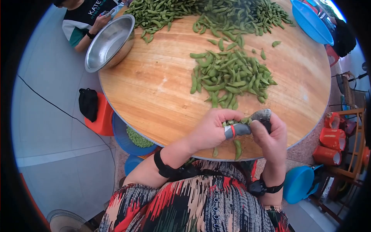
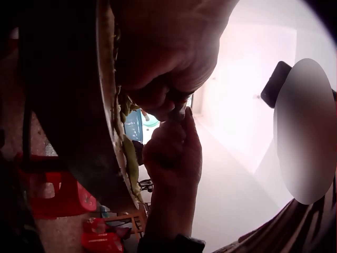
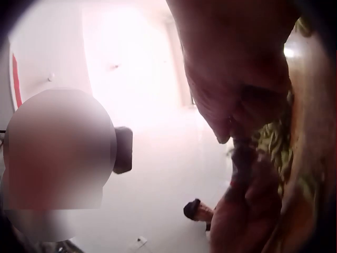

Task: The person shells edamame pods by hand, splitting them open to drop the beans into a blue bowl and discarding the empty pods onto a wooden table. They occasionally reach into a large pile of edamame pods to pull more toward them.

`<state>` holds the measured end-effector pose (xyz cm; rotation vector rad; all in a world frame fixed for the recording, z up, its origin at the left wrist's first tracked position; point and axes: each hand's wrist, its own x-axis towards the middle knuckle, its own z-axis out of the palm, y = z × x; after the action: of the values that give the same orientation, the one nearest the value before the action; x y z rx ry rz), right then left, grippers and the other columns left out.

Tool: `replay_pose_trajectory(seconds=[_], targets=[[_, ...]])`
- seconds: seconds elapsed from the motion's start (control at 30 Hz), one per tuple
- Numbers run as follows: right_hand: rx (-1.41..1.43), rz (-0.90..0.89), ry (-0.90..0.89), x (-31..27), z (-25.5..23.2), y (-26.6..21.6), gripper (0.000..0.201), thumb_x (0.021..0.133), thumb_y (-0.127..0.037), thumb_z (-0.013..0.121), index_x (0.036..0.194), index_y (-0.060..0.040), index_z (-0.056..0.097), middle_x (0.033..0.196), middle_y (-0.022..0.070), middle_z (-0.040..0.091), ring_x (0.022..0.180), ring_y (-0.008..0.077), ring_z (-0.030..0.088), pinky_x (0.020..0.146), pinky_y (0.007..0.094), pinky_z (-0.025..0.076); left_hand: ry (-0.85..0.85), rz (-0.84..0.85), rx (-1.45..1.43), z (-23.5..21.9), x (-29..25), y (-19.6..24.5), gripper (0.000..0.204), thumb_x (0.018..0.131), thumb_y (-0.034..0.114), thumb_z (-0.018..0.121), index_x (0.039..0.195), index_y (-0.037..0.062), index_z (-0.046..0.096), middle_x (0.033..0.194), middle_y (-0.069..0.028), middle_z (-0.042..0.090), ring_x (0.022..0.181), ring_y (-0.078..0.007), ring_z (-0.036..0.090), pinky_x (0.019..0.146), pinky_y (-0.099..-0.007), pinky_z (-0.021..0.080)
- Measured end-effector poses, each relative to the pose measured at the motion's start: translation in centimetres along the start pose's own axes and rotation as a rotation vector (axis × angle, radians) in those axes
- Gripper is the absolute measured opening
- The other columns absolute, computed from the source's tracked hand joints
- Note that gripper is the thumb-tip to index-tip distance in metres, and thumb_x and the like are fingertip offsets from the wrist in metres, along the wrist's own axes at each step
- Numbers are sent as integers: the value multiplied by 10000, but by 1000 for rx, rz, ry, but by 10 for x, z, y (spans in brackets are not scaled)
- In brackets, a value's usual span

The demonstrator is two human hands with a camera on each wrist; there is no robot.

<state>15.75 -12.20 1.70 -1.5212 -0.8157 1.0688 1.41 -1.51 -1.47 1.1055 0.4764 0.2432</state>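
At the table's near edge both hands meet over green soybean pods. My left hand (image 1: 211,127) is curled around a few soybean pods (image 1: 230,122); one of its fingers wears a grey cover with a red band. My right hand (image 1: 273,139), with dark grey wrapping on a finger, pinches at a pod against the left fingertips. In the left wrist view the right hand (image 2: 171,155) touches the left, and the pinched pod is mostly hidden between them. Loose pods (image 1: 238,149) lie below the hands, and a small pile of pods (image 1: 235,75) sits just beyond.
A larger heap of pods (image 1: 239,15) covers the far side of the round wooden table (image 1: 154,89). At the left edge stands a metal bowl (image 1: 110,43), near another person (image 1: 83,23). A blue basin (image 1: 119,135) below holds shelled beans (image 1: 139,138). A blue basket (image 1: 312,23) is far right.
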Motion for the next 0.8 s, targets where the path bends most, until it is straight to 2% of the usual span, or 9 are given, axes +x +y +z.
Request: replay_pose_trajectory(seconds=[0.13, 0.2, 0.37, 0.47, 0.5, 0.57, 0.67, 0.73, 0.8], targets=[[-440, -139, 367, 31, -16, 12, 163, 833, -171, 576, 855, -10, 585, 645, 60, 578, 533, 186, 520, 545, 303, 418, 41, 22, -19, 0, 2, 1, 139, 796, 96, 657, 908, 14, 647, 734, 23, 589, 669, -41, 513, 584, -190, 405], [-1027, -238, 436, 40, -12, 16, 167, 827, -179, 577, 850, -13, 582, 710, 153, 598, 607, 305, 562, 582, 366, 429, 29, 132, 92, 1, 4, -3, 118, 790, 92, 658, 872, 7, 650, 711, 14, 589, 652, -52, 512, 573, -209, 408], [-706, -143, 167, 18, 3, 13, 143, 826, -157, 575, 881, -25, 567, 727, 150, 600, 647, 267, 583, 576, 339, 428, 43, 216, 415, 1, 0, 2, 110, 755, 90, 677, 786, -12, 648, 678, -23, 596, 635, -83, 525, 577, -255, 420], [-28, -124, 35, 5, -6, 16, 121, 836, -124, 580, 859, -6, 588, 655, 3, 542, 590, 73, 473, 545, 239, 391, 64, 323, 612, 2, 0, -3, 131, 729, 94, 696, 782, -12, 642, 681, -39, 601, 644, -92, 539, 583, -257, 417], [-308, -170, -20, 0, -4, 9, 101, 819, -94, 601, 833, 5, 585, 672, -14, 544, 595, 60, 478, 538, 215, 385, 54, 361, 622, 2, 1, -5, 124, 733, 93, 693, 772, -14, 644, 687, -38, 604, 641, -102, 544, 582, -264, 417], [-195, -143, 10, -10, -3, 9, 97, 805, -89, 619, 827, 1, 587, 662, -20, 535, 592, 53, 473, 530, 213, 380, 36, 400, 627, 3, 1, -4, 119, 736, 92, 691, 762, -15, 645, 693, -37, 607, 637, -111, 550, 580, -270, 417], [17, -47, -42, -15, -26, 4, 130, 781, -116, 664, 817, -10, 597, 641, -33, 532, 581, 36, 470, 507, 217, 370, -50, 367, 386, -7, -3, -1, 87, 791, 93, 637, 804, 9, 656, 682, -37, 597, 590, -106, 529, 503, -239, 395], [-185, -183, -760, -8, -39, -10, 164, 768, -148, 686, 828, -16, 609, 615, -19, 516, 565, 38, 472, 501, 211, 360, 193, 167, -300, -15, -3, 3, 112, 853, 113, 570, 901, 35, 635, 706, -39, 589, 561, -82, 500, 438, -179, 344], [-371, -186, -533, -9, -18, -13, 219, 763, -193, 683, 900, -37, 612, 593, 34, 519, 530, 114, 520, 495, 252, 388, 199, 184, -386, -19, -1, 5, 117, 861, 120, 567, 935, 47, 621, 713, -25, 585, 580, -61, 493, 463, -166, 349]])
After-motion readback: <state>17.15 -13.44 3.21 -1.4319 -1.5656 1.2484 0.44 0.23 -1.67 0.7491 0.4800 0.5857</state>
